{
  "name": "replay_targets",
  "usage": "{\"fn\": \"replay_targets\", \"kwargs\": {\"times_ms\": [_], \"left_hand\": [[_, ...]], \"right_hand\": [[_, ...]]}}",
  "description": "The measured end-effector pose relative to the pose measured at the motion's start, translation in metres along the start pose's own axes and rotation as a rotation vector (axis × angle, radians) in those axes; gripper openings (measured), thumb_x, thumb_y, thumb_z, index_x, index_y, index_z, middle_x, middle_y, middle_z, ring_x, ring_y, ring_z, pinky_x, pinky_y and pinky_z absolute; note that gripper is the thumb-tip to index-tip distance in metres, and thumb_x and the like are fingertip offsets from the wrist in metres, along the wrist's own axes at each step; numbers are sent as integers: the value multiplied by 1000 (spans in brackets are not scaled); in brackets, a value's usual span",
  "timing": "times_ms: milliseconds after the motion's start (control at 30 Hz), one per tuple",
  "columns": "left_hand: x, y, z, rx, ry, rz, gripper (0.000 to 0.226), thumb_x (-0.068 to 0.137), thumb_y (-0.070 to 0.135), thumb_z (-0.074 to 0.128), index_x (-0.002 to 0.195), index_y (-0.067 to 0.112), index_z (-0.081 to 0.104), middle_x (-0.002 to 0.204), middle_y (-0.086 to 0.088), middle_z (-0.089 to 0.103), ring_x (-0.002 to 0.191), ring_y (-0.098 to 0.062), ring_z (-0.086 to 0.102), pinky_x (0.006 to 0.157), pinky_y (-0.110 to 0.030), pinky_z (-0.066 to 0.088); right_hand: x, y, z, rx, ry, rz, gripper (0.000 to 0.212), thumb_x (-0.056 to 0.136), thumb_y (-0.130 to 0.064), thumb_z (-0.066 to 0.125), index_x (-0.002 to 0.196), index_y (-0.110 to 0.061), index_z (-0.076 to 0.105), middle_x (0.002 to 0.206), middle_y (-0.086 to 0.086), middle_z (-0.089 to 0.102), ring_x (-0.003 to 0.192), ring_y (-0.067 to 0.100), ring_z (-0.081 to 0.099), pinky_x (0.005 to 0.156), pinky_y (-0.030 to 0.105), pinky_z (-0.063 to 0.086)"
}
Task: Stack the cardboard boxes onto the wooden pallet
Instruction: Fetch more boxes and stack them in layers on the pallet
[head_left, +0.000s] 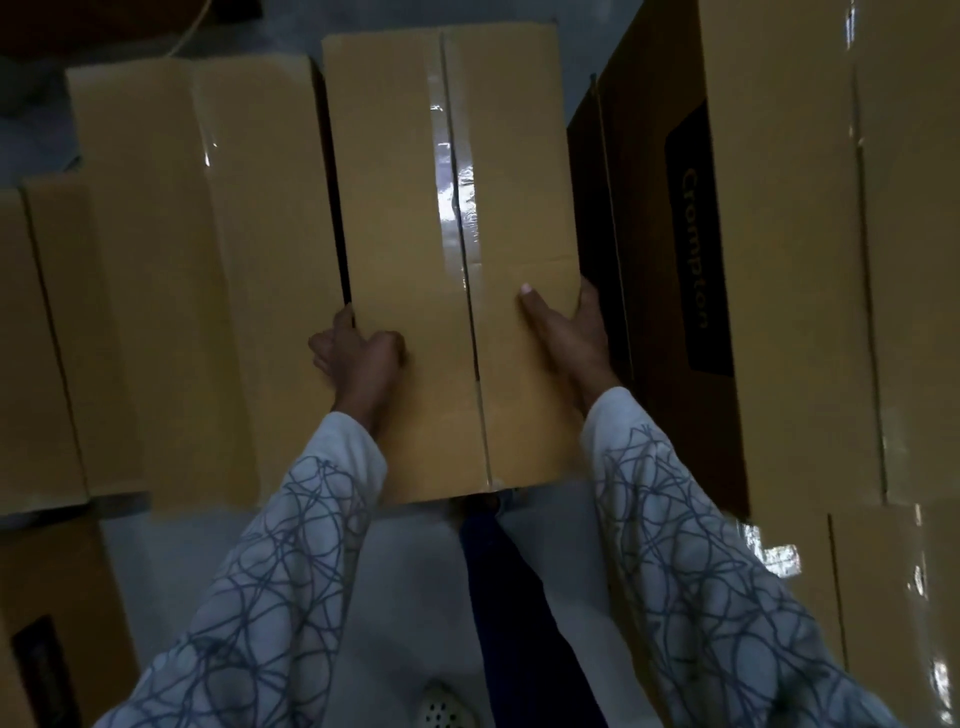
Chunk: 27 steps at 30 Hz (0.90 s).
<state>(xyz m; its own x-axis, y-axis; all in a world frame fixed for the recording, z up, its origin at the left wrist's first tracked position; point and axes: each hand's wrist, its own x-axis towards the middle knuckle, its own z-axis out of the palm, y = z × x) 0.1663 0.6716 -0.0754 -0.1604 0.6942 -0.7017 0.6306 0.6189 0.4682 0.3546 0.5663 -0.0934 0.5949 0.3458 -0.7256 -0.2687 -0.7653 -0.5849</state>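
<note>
A long taped cardboard box (405, 223) lies in front of me, its tape seam running away from me. My left hand (358, 358) grips its left edge, fingers curled over the side. My right hand (566, 332) clasps the right edge, thumb lying on the top face and fingers down the side. No wooden pallet shows in this view.
Similar brown boxes lie close on the left (182, 270) and far left (36, 338). A taller stack with a black "Crompton" label (696, 244) stands tight on the right. More boxes sit at the lower left (47, 623) and lower right (893, 613). Pale floor (415, 571) lies below me.
</note>
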Motion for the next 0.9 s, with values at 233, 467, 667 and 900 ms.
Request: {"fn": "replay_targets", "kwargs": {"times_ms": [233, 467, 667, 900], "left_hand": [[-108, -12, -44, -249, -97, 98, 86, 72, 12, 62, 153, 22, 35, 144, -4, 48, 123, -25, 55, 106, -49, 49], [-267, -65, -141, -331, -126, 222, 81, 81, 11, 62, 155, 23, 32, 149, 0, 43, 130, -24, 49, 112, -50, 43], [-394, -152, -222, -439, -152, 312, 70, 87, 3, 63, 150, 25, 40, 139, -3, 56, 119, -23, 59, 103, -50, 51], [-516, -230, -242, -474, -189, 332, 73, 88, -4, 61, 151, 26, 39, 143, -4, 53, 124, -23, 55, 95, -38, 51]], "right_hand": [[-106, -8, -50, -29, 111, -23, 114, 61, -93, 62, 157, -40, 30, 159, -7, 43, 145, 28, 43, 120, 61, 28], [-292, 16, -98, 31, 127, -83, 118, 60, -95, 65, 159, -39, 30, 162, -7, 40, 146, 27, 42, 119, 58, 33], [-456, 67, -123, 38, 229, -152, 112, 69, -88, 65, 160, -36, 27, 167, -1, 33, 151, 28, 34, 122, 62, 19], [-575, 148, -175, 53, 281, -153, 97, 73, -87, 62, 155, -42, 33, 159, -4, 44, 146, 31, 38, 116, 63, 15]]}}
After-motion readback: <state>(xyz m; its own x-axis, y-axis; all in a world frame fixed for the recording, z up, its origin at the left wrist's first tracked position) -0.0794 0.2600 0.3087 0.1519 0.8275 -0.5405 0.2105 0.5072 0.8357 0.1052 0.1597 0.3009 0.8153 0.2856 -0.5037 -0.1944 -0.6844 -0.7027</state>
